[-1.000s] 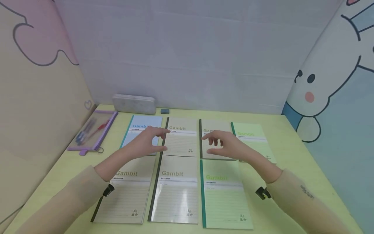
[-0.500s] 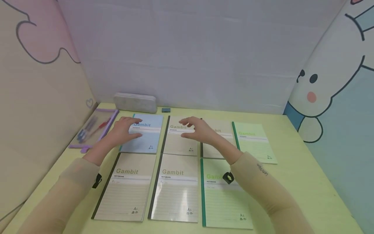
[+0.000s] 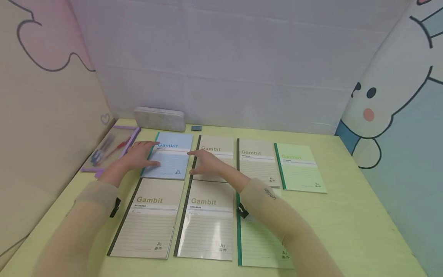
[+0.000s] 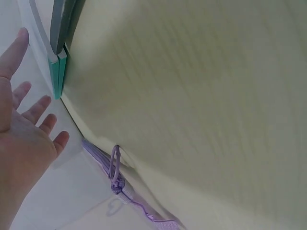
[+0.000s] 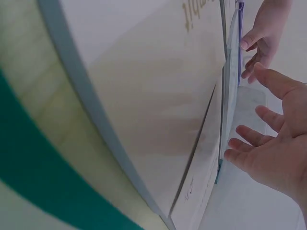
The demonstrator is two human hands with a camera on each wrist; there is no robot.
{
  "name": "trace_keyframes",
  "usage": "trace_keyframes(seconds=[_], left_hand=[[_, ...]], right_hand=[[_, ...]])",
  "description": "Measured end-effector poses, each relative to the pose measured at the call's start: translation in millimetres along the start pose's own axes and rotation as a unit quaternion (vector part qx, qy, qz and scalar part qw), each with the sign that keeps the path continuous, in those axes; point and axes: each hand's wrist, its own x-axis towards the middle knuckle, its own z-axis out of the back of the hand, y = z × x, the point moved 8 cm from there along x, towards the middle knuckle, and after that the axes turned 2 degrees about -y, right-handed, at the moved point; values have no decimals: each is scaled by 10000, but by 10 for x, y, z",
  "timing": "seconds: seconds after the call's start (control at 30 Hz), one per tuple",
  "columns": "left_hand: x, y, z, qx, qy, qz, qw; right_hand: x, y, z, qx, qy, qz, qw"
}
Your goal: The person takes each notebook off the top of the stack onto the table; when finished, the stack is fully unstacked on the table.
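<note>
A blue notebook (image 3: pixel 173 162) marked "Gambit" lies at the back left of the table. At its left edge is my left hand (image 3: pixel 139 156), thumb and fingers spread over the cover. My right hand (image 3: pixel 209 163) hovers above the neighbouring beige notebook (image 3: pixel 219 148), its fingertips near the blue one's right edge. In the right wrist view, the right fingers (image 5: pixel 254 135) are spread with nothing held. The left wrist view likewise has the left fingers (image 4: pixel 37 110) apart, beside notebooks with teal spines (image 4: pixel 56 76). Whether either hand touches the blue cover, I cannot tell.
Another beige notebook (image 3: pixel 257 169) and a green notebook (image 3: pixel 302 175) continue the back row. In front lie two beige notebooks, left (image 3: pixel 147 227) and middle (image 3: pixel 207 227), and a green one (image 3: pixel 259 246) partly under the right sleeve. A purple-edged pouch (image 3: pixel 119 161), grey case (image 3: pixel 160 119) and small blue-grey block (image 3: pixel 196 128) sit behind.
Both hands first moved left across the back row. Over the last half second the right hand kept going left toward the blue notebook, while the left stayed by its left edge. The notebooks keep their arrangement.
</note>
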Motion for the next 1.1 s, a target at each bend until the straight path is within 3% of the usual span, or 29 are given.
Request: trace_keyframes(seconds=[0.27, 0.73, 0.9, 1.1], left_hand=[[21, 110, -73, -157, 113, 128, 9997], [3, 131, -89, -475, 69, 146, 9987], [20, 82, -42, -558, 26, 73, 9984], [6, 58, 23, -1322, 51, 205, 9910]], right_hand=[[94, 26, -194, -8, 105, 5, 9999], [110, -19, -253, 391, -26, -113, 9992], [90, -51, -216, 801, -125, -327, 9962], [52, -88, -146, 1545, -361, -662, 9851]])
